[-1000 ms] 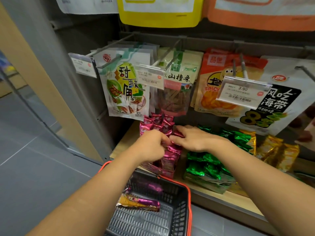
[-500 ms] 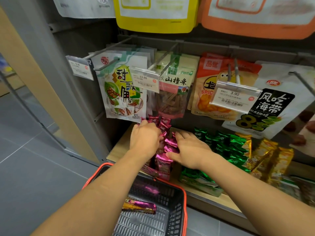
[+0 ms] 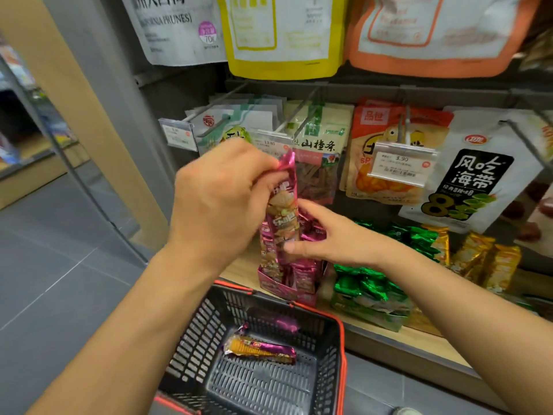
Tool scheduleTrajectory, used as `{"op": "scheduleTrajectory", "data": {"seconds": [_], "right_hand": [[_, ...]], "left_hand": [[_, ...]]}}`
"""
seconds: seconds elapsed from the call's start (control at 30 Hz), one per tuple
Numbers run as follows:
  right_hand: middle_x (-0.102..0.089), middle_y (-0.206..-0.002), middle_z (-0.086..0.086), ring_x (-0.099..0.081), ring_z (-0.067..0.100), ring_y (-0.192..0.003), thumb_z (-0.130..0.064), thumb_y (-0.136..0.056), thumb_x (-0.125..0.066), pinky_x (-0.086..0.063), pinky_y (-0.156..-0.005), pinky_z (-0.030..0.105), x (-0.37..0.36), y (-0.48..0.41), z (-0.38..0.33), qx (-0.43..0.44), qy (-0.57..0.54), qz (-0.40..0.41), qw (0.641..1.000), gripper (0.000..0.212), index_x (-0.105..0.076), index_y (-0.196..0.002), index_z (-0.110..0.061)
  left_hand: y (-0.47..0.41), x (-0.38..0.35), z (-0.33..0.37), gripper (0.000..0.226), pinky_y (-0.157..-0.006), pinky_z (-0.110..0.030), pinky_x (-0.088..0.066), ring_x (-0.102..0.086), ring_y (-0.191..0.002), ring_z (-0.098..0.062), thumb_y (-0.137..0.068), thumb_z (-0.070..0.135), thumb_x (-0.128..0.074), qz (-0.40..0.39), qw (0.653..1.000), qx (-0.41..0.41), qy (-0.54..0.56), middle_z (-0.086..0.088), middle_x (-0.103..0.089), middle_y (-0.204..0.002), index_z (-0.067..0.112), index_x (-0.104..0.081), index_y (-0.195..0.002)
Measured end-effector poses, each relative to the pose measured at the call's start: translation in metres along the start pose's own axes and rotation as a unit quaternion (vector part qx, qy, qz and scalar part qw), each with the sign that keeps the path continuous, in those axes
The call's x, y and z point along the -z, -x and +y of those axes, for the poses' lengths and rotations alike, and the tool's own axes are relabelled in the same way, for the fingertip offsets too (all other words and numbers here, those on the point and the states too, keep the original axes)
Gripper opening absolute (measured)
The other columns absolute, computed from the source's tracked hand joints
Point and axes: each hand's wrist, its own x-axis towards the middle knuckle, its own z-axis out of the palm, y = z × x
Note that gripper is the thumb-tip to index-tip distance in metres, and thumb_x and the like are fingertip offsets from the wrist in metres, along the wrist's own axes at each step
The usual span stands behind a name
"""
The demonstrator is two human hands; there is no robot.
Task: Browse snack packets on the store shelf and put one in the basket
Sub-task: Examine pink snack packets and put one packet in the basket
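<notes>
My left hand (image 3: 221,202) pinches the top of a long pink snack packet (image 3: 284,211) and holds it upright above its pink display box (image 3: 284,283) on the wooden shelf. My right hand (image 3: 332,235) rests with straight fingers on the pink packets in the box, its fingertips against the raised packet's lower part. Below, a dark grey basket with a red rim (image 3: 332,348) hangs in front of the shelf. One purple and orange packet (image 3: 260,348) lies on its floor.
Green packets (image 3: 368,283) and yellow packets (image 3: 484,259) fill boxes to the right on the shelf (image 3: 419,339). Bagged snacks hang on metal hooks above, with price tags (image 3: 401,163) sticking out. A grey upright post (image 3: 98,85) stands at left, beside grey floor.
My left hand has risen from the pink box, drawing one pink packet up out of it. My right hand has stayed on the packets in the box.
</notes>
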Motion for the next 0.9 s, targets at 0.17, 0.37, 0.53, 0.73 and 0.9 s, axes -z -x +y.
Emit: {"op": "scheduleTrajectory", "data": {"seconds": [0.17, 0.37, 0.53, 0.73, 0.9], "right_hand": [[-0.065, -0.121, -0.006, -0.062, 0.005, -0.110, -0.030, -0.087, -0.067, -0.050, -0.091, 0.020, -0.004, 0.057, -0.056, 0.074, -0.120, 0.023, 0.990, 0.053, -0.046, -0.135, -0.025], [-0.068, -0.107, -0.008, -0.064, 0.011, -0.094, -0.053, -0.094, -0.043, -0.052, -0.084, 0.038, -0.029, 0.113, -0.072, 0.077, -0.069, 0.085, 0.991, 0.037, -0.045, -0.129, -0.041], [-0.066, -0.086, -0.011, -0.060, 0.006, -0.073, -0.061, -0.090, -0.035, -0.048, -0.067, 0.035, -0.047, 0.129, -0.059, 0.072, 0.016, 0.122, 0.990, 0.042, -0.045, -0.124, -0.039], [-0.066, -0.102, -0.014, -0.063, 0.002, -0.085, -0.067, -0.085, -0.037, -0.052, -0.075, 0.035, -0.052, 0.126, -0.059, 0.048, 0.033, 0.120, 0.991, 0.048, -0.042, -0.125, -0.042], [-0.068, -0.099, -0.003, -0.070, 0.015, -0.073, -0.042, -0.089, -0.063, -0.058, -0.071, 0.043, -0.043, 0.130, -0.057, 0.020, -0.112, 0.034, 0.993, 0.032, -0.043, -0.114, -0.035]], "left_hand": [[-0.007, 0.033, 0.011, 0.016, -0.058, -0.016, -0.044, -0.056, -0.058, 0.003, -0.070, 0.029, -0.085, 0.074, 0.944, 0.244, 0.207, 0.015, -0.066, -0.063, 0.031, -0.069, -0.070], [0.021, 0.042, 0.017, 0.010, -0.048, -0.012, -0.045, -0.057, -0.052, -0.001, -0.064, 0.027, -0.075, 0.055, 0.670, 0.502, 0.544, 0.005, -0.069, -0.063, 0.020, -0.072, -0.059], [0.045, 0.031, 0.024, 0.016, -0.051, -0.016, -0.049, -0.061, -0.056, -0.005, -0.072, 0.022, -0.071, 0.075, 0.595, 0.576, 0.556, 0.001, -0.068, -0.065, 0.017, -0.067, -0.057], [0.051, 0.023, 0.024, 0.020, -0.051, -0.016, -0.048, -0.061, -0.059, -0.005, -0.091, 0.023, -0.063, 0.100, 0.644, 0.568, 0.503, 0.003, -0.068, -0.066, 0.011, -0.062, -0.075], [0.053, 0.024, 0.020, 0.014, -0.053, -0.017, -0.049, -0.063, -0.062, -0.005, -0.094, 0.018, -0.060, 0.067, 0.689, 0.529, 0.491, 0.003, -0.070, -0.069, 0.009, -0.065, -0.083]]}}
